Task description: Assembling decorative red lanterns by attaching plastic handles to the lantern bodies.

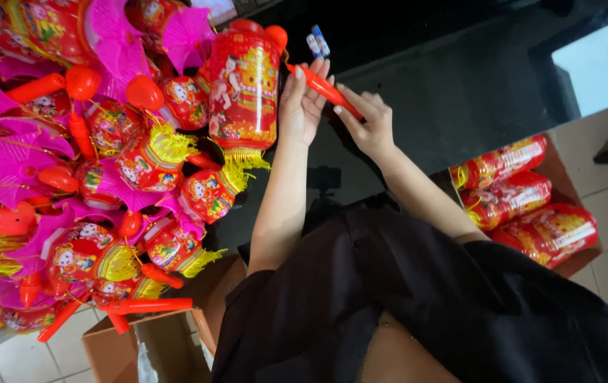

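Bright, even indoor light saturates the reds and pinks. The dark table (pixel 460 92) swallows detail; edges blur slightly.

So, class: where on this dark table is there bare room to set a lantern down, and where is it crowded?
Bare: the dark tabletop right of the hands, out to the white sheet. Also a strip beneath the forearms.
Crowded: the lantern heap fills the left. The left hand and right hand hold an orange handle.
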